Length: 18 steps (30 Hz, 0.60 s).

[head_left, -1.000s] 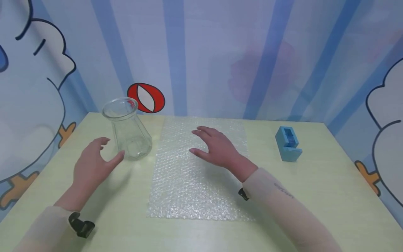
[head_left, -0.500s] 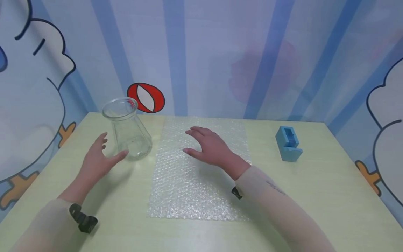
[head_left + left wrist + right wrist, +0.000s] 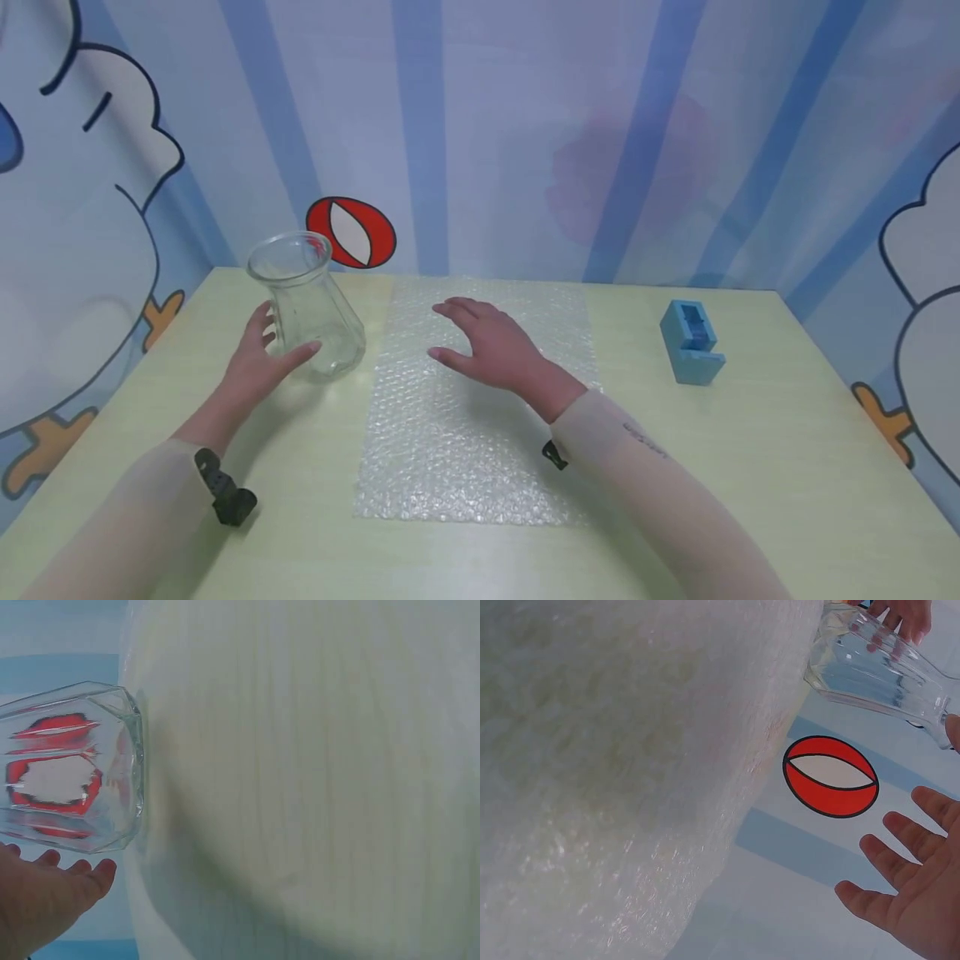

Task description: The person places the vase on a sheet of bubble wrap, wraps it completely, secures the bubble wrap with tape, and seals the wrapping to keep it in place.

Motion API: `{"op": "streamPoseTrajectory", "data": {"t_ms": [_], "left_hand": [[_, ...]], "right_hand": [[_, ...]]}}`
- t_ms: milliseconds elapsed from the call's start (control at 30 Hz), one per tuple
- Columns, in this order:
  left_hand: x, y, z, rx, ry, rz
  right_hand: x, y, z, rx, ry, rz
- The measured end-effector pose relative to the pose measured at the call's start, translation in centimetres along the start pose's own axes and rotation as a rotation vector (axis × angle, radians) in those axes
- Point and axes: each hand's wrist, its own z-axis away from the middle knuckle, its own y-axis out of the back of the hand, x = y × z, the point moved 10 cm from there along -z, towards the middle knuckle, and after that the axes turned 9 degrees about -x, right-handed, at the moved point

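A clear glass vase (image 3: pixel 318 321) with a flared rim and faceted sides stands upright at the back left of the table. Beside and in front of it is my left hand (image 3: pixel 258 358), thumb and fingers spread; the left wrist view shows a small gap between the fingertips (image 3: pixel 105 871) and the glass (image 3: pixel 120 772). My right hand (image 3: pixel 495 346) hovers over a sheet of bubble wrap (image 3: pixel 442 450) that lies flat in the middle. Its fingers (image 3: pixel 900 866) are extended and hold nothing.
A light blue tape dispenser (image 3: pixel 690 346) stands at the right of the pale wooden table (image 3: pixel 787 467). Behind the table rises a striped backdrop (image 3: pixel 495 167) printed with cartoon figures and a red ball.
My left hand has moved forward and right, closer to the vase. The right hand has drifted left above the bubble wrap. Vase, sheet and dispenser have stayed put.
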Motion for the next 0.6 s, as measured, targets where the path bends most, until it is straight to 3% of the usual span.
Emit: {"op": "streamPoseTrajectory", "data": {"t_ms": [300, 600], "left_hand": [[-0.3, -0.6, -1.3, -0.013, 0.005, 0.072], [-0.2, -1.1, -2.4, -0.001, -0.058, 0.082]], "right_hand": [[-0.2, 0.1, -0.6, -0.010, -0.021, -0.007], [-0.1, 0.1, -0.6, -0.014, -0.016, -0.010]]}}
